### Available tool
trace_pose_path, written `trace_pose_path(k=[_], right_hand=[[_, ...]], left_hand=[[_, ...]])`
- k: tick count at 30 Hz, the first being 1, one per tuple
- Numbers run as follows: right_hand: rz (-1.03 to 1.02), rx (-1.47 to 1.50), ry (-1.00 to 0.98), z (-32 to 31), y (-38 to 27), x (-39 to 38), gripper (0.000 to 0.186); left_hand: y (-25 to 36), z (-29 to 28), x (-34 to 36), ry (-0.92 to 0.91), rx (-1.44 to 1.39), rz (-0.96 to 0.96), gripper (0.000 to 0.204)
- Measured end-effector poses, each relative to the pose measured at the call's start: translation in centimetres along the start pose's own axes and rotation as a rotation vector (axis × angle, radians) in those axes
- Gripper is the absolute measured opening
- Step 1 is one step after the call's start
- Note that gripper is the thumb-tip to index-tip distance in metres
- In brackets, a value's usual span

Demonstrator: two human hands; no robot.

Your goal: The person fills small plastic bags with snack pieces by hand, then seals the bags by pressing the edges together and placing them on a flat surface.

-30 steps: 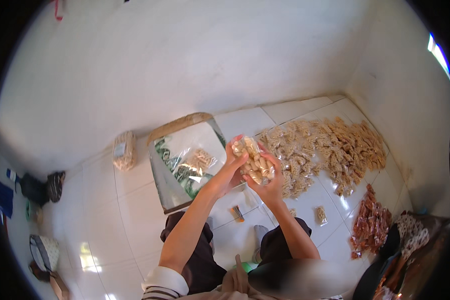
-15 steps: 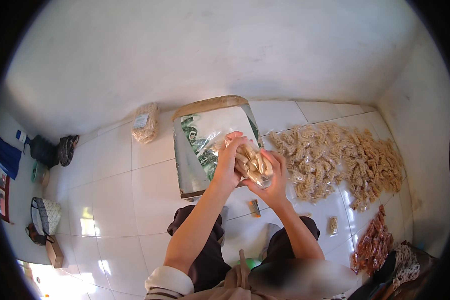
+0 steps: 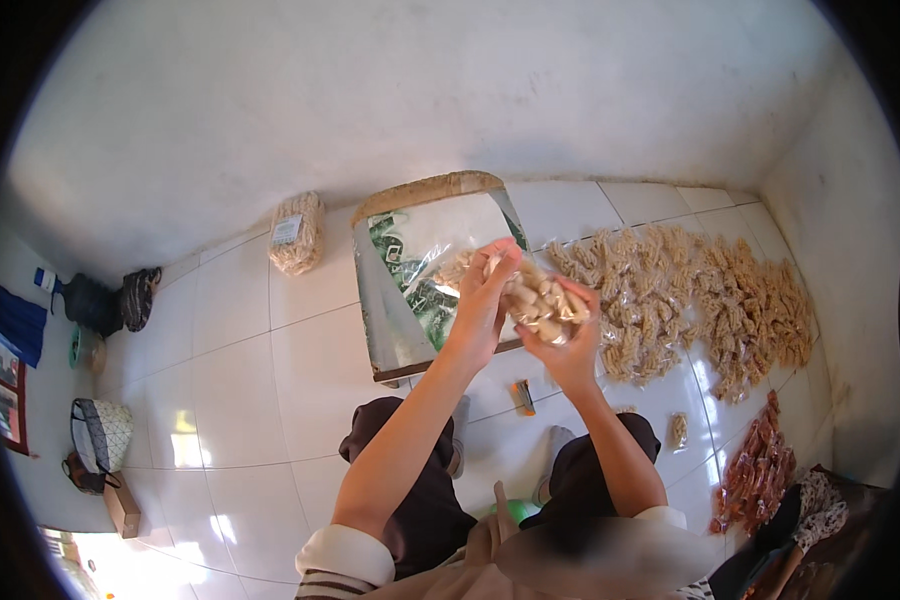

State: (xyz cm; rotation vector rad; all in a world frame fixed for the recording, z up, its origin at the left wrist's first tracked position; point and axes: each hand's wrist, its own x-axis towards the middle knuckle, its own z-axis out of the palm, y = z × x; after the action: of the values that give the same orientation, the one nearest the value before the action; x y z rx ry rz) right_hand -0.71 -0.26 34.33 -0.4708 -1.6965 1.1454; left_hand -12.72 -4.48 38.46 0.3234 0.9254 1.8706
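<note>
Low table (image 3: 384, 335), tan curved far edge, grey surface showing along the left, white-and-green sheet (image 3: 470, 215) laid over much of the top. On the sheet: clear packet of tan pieces (image 3: 451, 270), partly hidden. Floor (image 3: 235, 390) under the table: glossy white tiles, bright reflections. Left of table, near the wall: big clear bag of tan pieces (image 3: 300, 245), pale label. Right of table: wide heap of tan twisted snacks in clear packets (image 3: 635, 315). Nearer the person: small single packet (image 3: 678, 432), pile of reddish-brown packets (image 3: 755, 470). Just beside the table's near edge: small orange-and-dark item (image 3: 522, 397), kind unclear
</note>
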Motion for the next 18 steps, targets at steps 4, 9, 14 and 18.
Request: trace_pose_path(k=[4, 9, 14, 18], right_hand=[[0.221, 0.158, 0.290, -0.8, 1.1, -0.5, 0.062], [0.564, 0.274, 0.642, -1.6, 4.3, -5.1, 0.052], [0.629, 0.374, 0.827, -1.0, 8.5, -11.1, 0.048], [0.664, 0.400, 0.863, -1.5, 9.5, -11.5, 0.049]], left_hand=[[-5.1, -5.7, 2.4, 0.108, 0.531, 0.501, 0.031], [-14.7, -9.3, -0.8, 0.018, 1.589, 0.698, 0.040], [-22.2, -13.7, -0.1, -0.016, 1.851, 0.678, 0.050], [-22.5, -15.2, 1.1, -0.048, 1.948, 0.741, 0.042]])
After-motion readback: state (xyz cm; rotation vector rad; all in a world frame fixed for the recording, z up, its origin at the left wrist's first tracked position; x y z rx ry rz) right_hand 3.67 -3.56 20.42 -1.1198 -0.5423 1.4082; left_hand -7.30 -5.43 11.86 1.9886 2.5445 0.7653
